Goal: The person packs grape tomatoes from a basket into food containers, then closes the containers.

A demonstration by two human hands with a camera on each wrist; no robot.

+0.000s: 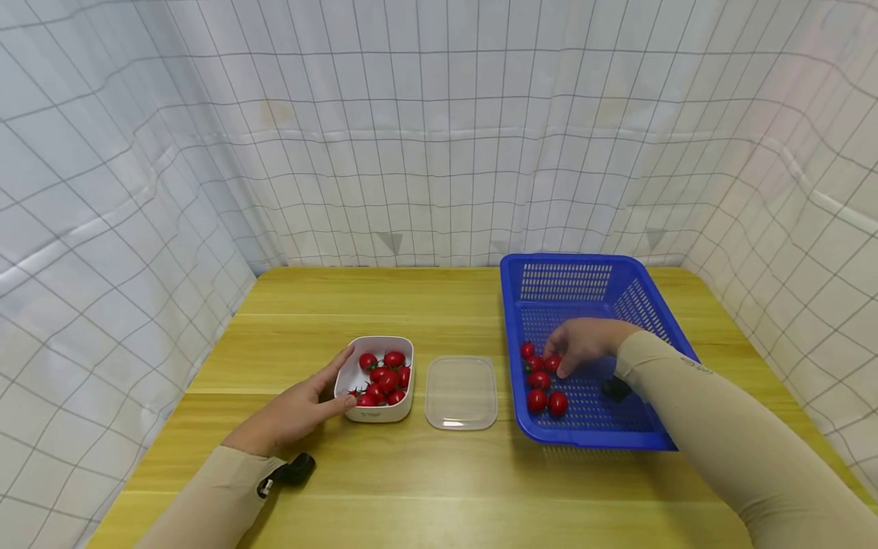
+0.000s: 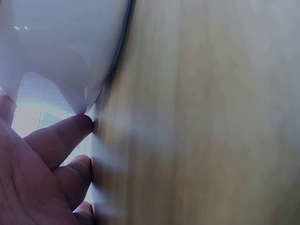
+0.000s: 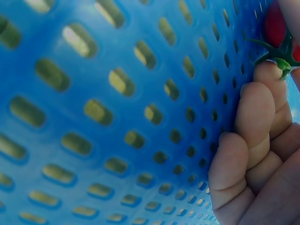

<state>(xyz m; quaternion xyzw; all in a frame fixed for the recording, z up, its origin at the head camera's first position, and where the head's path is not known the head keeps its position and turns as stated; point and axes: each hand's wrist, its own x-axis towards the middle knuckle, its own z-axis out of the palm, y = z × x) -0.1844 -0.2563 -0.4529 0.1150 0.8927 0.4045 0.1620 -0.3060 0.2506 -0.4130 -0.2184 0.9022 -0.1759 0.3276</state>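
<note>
My left hand (image 1: 305, 408) grips the left side of a white square container (image 1: 379, 414), thumb at its near rim and fingers along its far left corner. In the left wrist view a fingertip (image 2: 82, 123) meets the glossy container wall (image 2: 65, 42). Several red cherry tomatoes (image 1: 388, 380) with green stems lie inside. My right hand (image 1: 586, 343) reaches into a blue basket (image 1: 516, 305) and pinches a cherry tomato (image 1: 552, 364) between thumb and fingers. In the right wrist view that tomato's red skin (image 3: 274, 26) is partly hidden, and its green stem shows beside the curled fingers.
Between container and basket lies a clear square lid (image 1: 461, 393), flat on the wooden table (image 1: 453, 473). More cherry tomatoes (image 1: 538, 400) lie along the basket's left side. A white grid-patterned curtain (image 1: 439, 152) encloses the table at the back and sides.
</note>
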